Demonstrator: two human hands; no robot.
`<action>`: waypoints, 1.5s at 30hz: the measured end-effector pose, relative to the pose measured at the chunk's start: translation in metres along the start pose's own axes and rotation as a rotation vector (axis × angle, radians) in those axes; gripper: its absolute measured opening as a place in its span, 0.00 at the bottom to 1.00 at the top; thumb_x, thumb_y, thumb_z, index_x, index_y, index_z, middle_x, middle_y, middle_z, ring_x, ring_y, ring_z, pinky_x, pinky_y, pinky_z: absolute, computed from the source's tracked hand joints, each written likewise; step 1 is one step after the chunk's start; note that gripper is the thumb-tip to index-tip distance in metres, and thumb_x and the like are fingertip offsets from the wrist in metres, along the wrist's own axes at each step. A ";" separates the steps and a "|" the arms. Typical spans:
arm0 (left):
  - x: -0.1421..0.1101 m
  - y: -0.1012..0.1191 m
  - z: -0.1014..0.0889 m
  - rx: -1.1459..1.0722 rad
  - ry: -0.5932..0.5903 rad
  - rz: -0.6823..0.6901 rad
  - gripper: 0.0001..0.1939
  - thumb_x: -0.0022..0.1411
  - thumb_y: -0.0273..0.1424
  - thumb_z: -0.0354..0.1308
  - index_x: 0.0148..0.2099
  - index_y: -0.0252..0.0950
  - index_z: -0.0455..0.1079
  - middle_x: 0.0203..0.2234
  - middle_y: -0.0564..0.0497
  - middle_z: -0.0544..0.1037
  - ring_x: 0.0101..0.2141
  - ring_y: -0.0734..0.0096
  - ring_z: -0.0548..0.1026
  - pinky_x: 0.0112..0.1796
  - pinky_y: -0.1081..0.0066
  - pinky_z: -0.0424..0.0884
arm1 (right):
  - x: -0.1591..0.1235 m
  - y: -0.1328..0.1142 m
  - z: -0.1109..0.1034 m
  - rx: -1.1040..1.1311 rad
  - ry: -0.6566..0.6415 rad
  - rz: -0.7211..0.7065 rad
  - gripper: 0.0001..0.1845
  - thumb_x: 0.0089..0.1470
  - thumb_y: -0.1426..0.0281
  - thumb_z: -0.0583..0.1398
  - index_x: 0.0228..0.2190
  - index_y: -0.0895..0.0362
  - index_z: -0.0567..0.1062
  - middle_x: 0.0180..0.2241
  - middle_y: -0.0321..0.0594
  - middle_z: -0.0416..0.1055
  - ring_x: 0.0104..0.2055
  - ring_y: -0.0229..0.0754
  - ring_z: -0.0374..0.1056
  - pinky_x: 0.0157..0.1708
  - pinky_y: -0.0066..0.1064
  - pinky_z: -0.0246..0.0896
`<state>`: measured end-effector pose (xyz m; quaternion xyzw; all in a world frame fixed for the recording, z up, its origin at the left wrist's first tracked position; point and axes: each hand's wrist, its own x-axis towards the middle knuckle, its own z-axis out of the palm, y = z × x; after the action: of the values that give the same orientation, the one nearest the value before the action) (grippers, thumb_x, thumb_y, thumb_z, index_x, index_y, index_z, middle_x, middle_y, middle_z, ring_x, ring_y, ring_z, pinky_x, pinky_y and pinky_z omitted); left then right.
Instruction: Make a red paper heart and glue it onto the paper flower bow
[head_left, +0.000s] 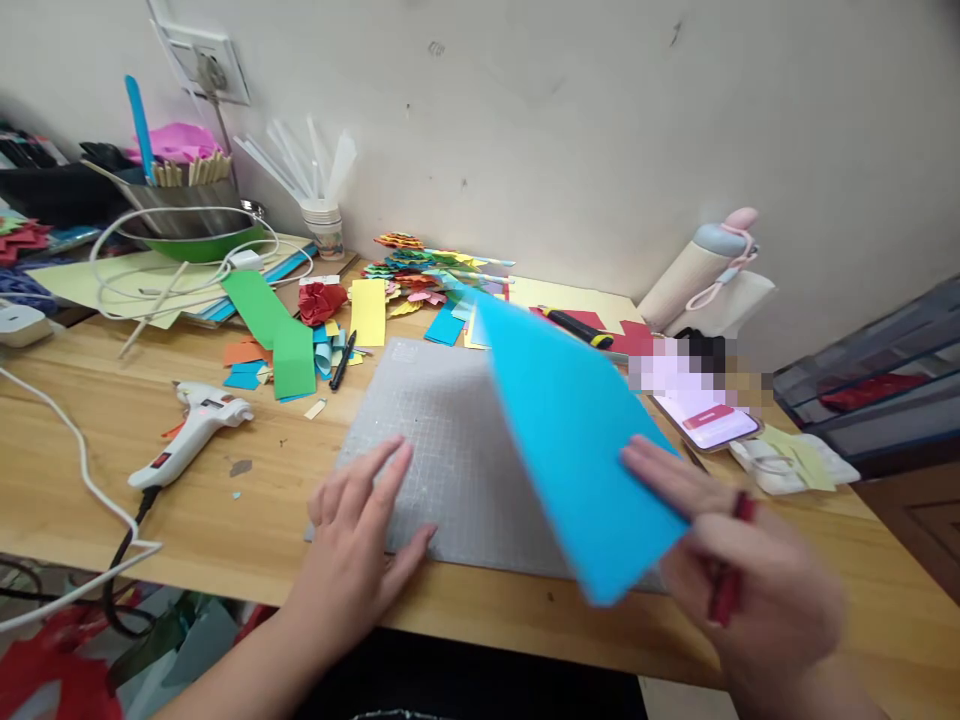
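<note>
My right hand point(750, 560) pinches a bright blue sheet of paper point(577, 430) by its right edge and tilts it up over the mat. A dark red object point(729, 565), blurred and mostly covered by the fingers, is tucked into the same hand; I cannot make out its kind. My left hand point(364, 520) rests with fingers apart, holding nothing, on the front left part of the grey cutting mat point(420, 440). The sheet hides much of the mat's right side.
A white glue gun point(191, 435) lies left of the mat. Behind it are green paper strips point(292, 355) and a black pen point(343, 362). Layered paper flowers point(412, 265) and a utility knife point(577, 328) sit near the wall. At right are a lit phone point(709, 420) and a bottle point(697, 265).
</note>
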<state>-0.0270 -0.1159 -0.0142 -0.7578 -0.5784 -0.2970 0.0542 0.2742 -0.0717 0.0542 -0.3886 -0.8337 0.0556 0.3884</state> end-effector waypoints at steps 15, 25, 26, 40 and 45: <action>0.010 -0.013 0.000 -0.141 -0.173 0.166 0.14 0.58 0.24 0.53 0.43 0.45 0.74 0.38 0.55 0.81 0.52 0.55 0.70 0.53 0.51 0.51 | 0.019 0.043 0.027 -0.277 -0.152 0.444 0.18 0.62 0.59 0.47 0.45 0.53 0.69 0.40 0.47 0.75 0.44 0.53 0.71 0.38 0.42 0.63; 0.037 0.000 -0.005 -0.112 -0.400 0.354 0.12 0.54 0.21 0.55 0.36 0.43 0.74 0.30 0.53 0.78 0.43 0.62 0.72 0.54 0.54 0.51 | 0.060 0.123 0.061 -0.620 -0.484 0.849 0.22 0.57 0.71 0.47 0.51 0.62 0.66 0.38 0.60 0.73 0.39 0.61 0.71 0.34 0.46 0.61; 0.042 0.000 -0.006 -0.108 -0.442 0.379 0.11 0.55 0.22 0.55 0.34 0.43 0.74 0.30 0.53 0.77 0.42 0.63 0.72 0.54 0.54 0.52 | 0.062 0.125 0.062 -0.617 -0.498 0.860 0.23 0.56 0.72 0.48 0.52 0.62 0.67 0.37 0.60 0.73 0.39 0.60 0.71 0.34 0.46 0.61; 0.106 -0.028 0.011 -0.767 -0.692 -0.433 0.19 0.55 0.46 0.56 0.23 0.36 0.68 0.18 0.54 0.72 0.21 0.73 0.66 0.25 0.70 0.62 | 0.035 -0.012 0.048 -0.250 -0.044 -0.273 0.31 0.54 0.75 0.55 0.57 0.41 0.63 0.52 0.36 0.71 0.53 0.50 0.66 0.54 0.45 0.58; 0.115 -0.029 0.007 -1.069 -0.658 -0.476 0.15 0.54 0.43 0.58 0.33 0.35 0.73 0.28 0.51 0.77 0.30 0.67 0.73 0.32 0.68 0.68 | 0.043 -0.018 0.085 -0.358 -0.360 -0.332 0.26 0.61 0.65 0.54 0.60 0.43 0.59 0.63 0.31 0.55 0.65 0.50 0.49 0.64 0.55 0.28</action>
<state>-0.0323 -0.0065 0.0311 -0.5831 -0.4895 -0.3001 -0.5748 0.1875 -0.0368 0.0283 -0.2931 -0.9378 -0.0887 0.1637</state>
